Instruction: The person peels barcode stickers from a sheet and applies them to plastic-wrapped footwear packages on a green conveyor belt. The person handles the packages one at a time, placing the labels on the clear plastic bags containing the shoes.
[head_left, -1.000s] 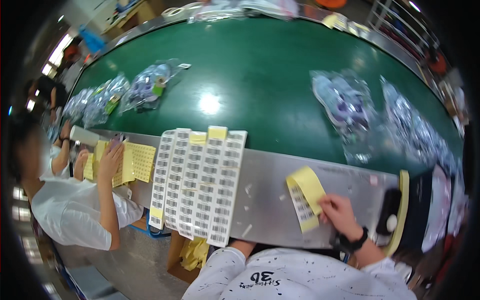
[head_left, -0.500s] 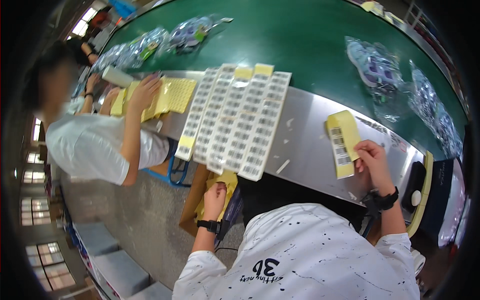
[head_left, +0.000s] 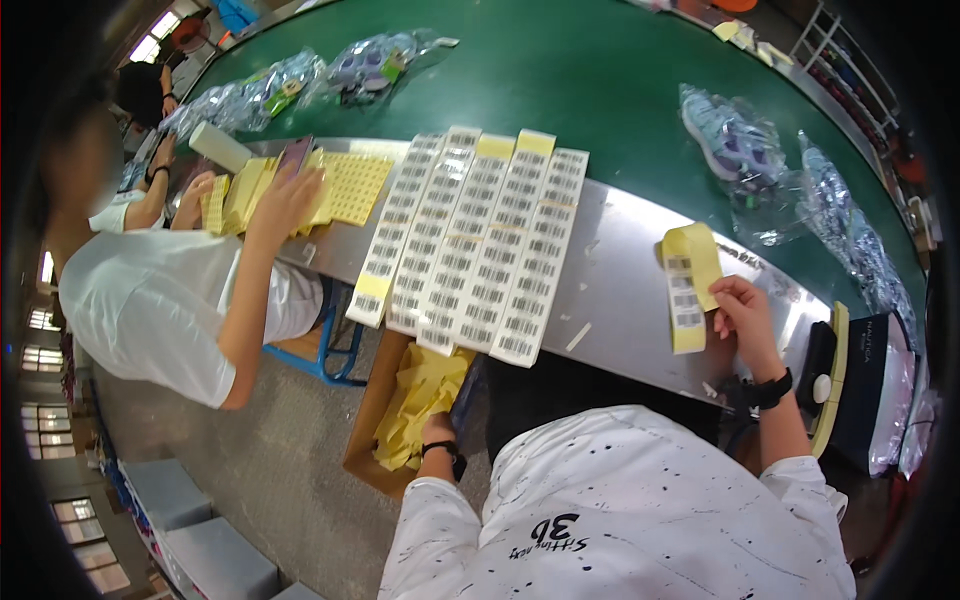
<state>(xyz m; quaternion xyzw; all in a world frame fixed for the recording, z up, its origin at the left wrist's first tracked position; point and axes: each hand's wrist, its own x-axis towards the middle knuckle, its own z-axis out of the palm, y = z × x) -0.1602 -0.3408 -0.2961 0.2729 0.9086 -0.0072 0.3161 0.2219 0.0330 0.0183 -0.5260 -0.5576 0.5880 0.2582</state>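
My right hand pinches the edge of a curled yellow strip of barcode labels over the metal edge of the table. My left hand is down at a cardboard box full of crumpled yellow backing paper. Its fingers point into the paper and are mostly hidden, so I cannot tell whether they hold any. Between my hands, several long sheets of barcode labels lie side by side, overhanging the table's near edge.
On the left, a person in a white shirt handles yellow label sheets and a phone. Shoes in clear bags lie on the green tabletop. A blue stool stands beside the box. Grey boxes line the floor.
My left hand has moved down into the box of yellow paper. My right hand keeps the label strip in nearly the same place. The person's hand on the left has shifted.
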